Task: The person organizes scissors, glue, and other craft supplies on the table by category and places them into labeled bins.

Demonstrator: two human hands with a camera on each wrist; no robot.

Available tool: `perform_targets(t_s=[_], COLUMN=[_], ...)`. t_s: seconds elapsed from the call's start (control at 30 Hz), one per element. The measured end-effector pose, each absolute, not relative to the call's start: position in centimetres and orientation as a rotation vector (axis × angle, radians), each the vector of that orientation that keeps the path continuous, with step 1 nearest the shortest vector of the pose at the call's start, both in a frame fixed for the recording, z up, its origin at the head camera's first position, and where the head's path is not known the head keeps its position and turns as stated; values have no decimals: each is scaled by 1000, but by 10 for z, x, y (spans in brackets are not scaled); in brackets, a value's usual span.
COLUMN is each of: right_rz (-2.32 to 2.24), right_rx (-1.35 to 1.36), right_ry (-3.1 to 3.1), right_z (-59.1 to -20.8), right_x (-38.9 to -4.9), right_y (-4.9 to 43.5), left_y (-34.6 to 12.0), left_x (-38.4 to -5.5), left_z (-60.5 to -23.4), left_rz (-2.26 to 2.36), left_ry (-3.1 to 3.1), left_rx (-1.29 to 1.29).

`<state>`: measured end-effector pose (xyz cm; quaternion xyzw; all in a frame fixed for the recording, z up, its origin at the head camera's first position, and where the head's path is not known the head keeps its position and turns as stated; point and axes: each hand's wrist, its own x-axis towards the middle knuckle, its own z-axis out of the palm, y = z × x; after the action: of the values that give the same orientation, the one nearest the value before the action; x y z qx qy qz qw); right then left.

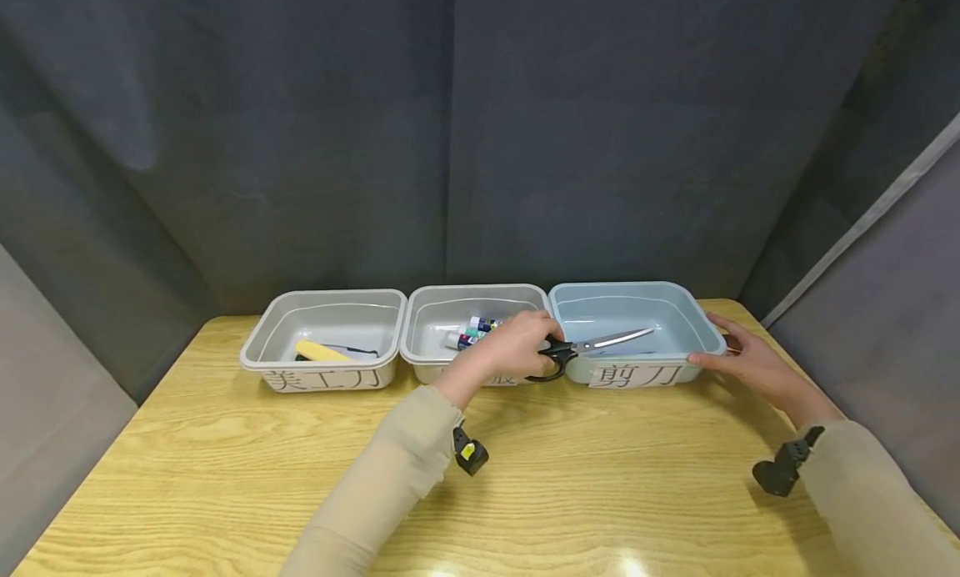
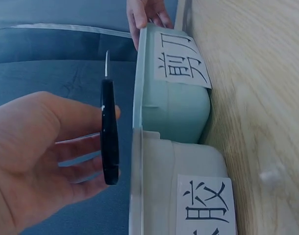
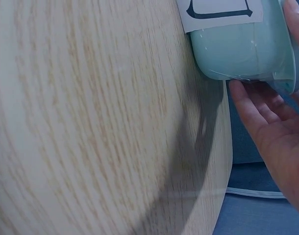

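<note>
My left hand (image 1: 517,348) grips black-handled scissors (image 1: 611,340) by the handles, over the line between the middle grey bin and the blue bin. Their blades point right, above the blue bin (image 1: 626,303). In the left wrist view, the scissors (image 2: 109,132) appear edge-on between thumb and fingers. My right hand (image 1: 750,364) holds the right end of the blue bin, thumb on the front corner of its rim and fingers round its side. The right wrist view shows fingertips against the bin's wall (image 3: 228,54). A paper label (image 1: 633,375) is on the blue bin's front.
The middle grey bin (image 1: 438,310) contains small tubes (image 1: 459,341) with pale caps, partly hidden by my left hand. In the left grey bin (image 1: 300,318) lies a yellow-handled tool (image 1: 318,351) with other items. The bins stand side by side on a wooden table (image 1: 600,477), before a dark curtain (image 1: 337,143).
</note>
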<state>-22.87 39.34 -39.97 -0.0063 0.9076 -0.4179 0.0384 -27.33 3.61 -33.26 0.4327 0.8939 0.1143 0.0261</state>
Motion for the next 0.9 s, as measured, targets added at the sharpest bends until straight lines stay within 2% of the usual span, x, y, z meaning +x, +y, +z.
perform_targets(t_s=[0.9], right_rz=[-1294], right_rx=[3], right_ry=[2779], right_z=[-401], right_x=[-226], right_y=[396], left_y=[85], left_x=[-309], left_z=[-338], left_rz=[174], left_ry=[2839], left_rx=[1360])
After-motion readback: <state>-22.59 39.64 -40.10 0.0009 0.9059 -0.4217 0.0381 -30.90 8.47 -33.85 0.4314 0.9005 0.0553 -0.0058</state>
